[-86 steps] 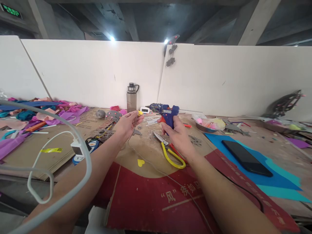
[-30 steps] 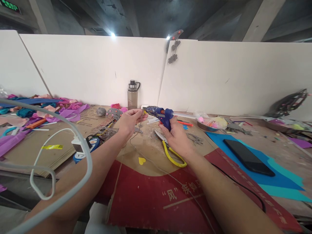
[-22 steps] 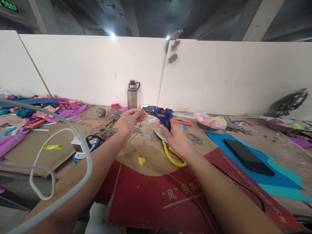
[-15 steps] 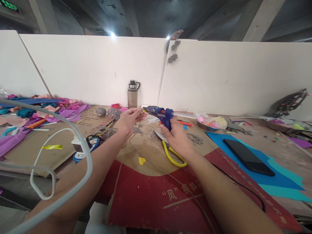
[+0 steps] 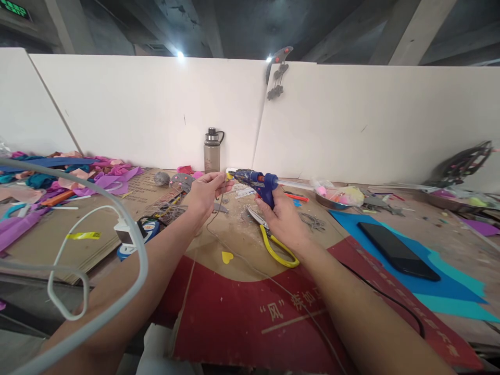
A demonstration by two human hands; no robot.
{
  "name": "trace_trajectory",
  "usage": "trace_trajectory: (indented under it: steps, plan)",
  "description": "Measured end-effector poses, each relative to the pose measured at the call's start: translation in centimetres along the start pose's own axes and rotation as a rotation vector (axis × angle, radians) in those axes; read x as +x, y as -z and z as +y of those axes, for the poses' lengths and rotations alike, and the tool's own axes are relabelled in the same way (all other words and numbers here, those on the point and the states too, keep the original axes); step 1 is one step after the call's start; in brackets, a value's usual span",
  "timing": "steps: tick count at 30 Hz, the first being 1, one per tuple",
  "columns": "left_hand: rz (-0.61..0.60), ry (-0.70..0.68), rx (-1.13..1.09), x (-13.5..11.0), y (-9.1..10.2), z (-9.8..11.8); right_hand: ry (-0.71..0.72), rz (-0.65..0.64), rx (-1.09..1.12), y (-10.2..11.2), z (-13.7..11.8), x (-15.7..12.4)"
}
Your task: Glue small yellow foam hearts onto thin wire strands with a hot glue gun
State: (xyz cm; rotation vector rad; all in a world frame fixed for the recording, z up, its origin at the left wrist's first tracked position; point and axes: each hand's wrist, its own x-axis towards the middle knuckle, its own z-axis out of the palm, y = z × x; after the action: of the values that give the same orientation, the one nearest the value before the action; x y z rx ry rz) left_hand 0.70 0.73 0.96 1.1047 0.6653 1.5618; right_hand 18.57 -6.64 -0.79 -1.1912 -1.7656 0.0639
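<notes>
My left hand (image 5: 203, 195) is closed in a pinch on a small yellow piece (image 5: 229, 177), its shape mostly hidden by the fingers. A thin grey cord (image 5: 241, 257) runs from under that hand across the cardboard. My right hand (image 5: 288, 221) is wrapped round the handle of a blue hot glue gun (image 5: 269, 185), a clear glue stick (image 5: 295, 184) jutting from its back. The gun's nozzle points left, right at the yellow piece; whether they touch I cannot tell. Below lie a yellow felt-like heart (image 5: 227, 257) and yellow-handled scissors (image 5: 278, 251), partly behind my right wrist.
A bottle (image 5: 212, 153) stands by the white partition (image 5: 136, 109). A phone (image 5: 396, 250) rests on blue sheets (image 5: 455, 286) at right. Colourful scraps (image 5: 94, 177) pile up at left. A white cable (image 5: 140, 265) loops close in front; a black cord (image 5: 385, 294) passes my right forearm.
My left hand has shifted very slightly left, and a little more of the yellow piece shows at the nozzle. The glue gun stays nearly still.
</notes>
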Motion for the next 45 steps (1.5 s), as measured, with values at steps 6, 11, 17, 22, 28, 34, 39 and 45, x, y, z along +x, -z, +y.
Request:
trace_trajectory:
  steps: [6, 11, 17, 22, 28, 34, 39, 45]
  plan:
    - [0.017, 0.017, 0.005, 0.0, -0.1, 0.3, -0.001, 0.000, 0.013, 0.0, 0.0, 0.0]
    - [0.012, 0.012, 0.002, 0.1, 0.1, 0.2, 0.002, 0.004, 0.033, -0.1, 0.1, 0.0]
    - [-0.006, 0.008, 0.002, 0.1, 0.1, -0.2, -0.012, -0.005, 0.008, -0.1, 0.0, 0.0]
    - [-0.017, 0.004, 0.014, 0.0, 0.1, -0.3, 0.006, 0.006, 0.030, 0.0, -0.1, 0.0]
    - [0.012, 0.006, 0.016, 0.2, 0.2, -0.2, 0.002, 0.004, 0.033, -0.2, 0.1, 0.0]
    - [0.007, 0.014, 0.005, 0.1, 0.1, 0.1, -0.015, 0.000, 0.035, -0.1, 0.1, 0.0]
    - [0.006, 0.024, -0.002, 0.2, 0.2, 0.1, -0.077, 0.033, 0.123, -0.3, 0.6, 0.3]
    - [0.035, -0.157, 0.303, 0.1, 0.5, -0.3, -0.402, -0.026, 0.432, -0.6, 3.9, 1.4]
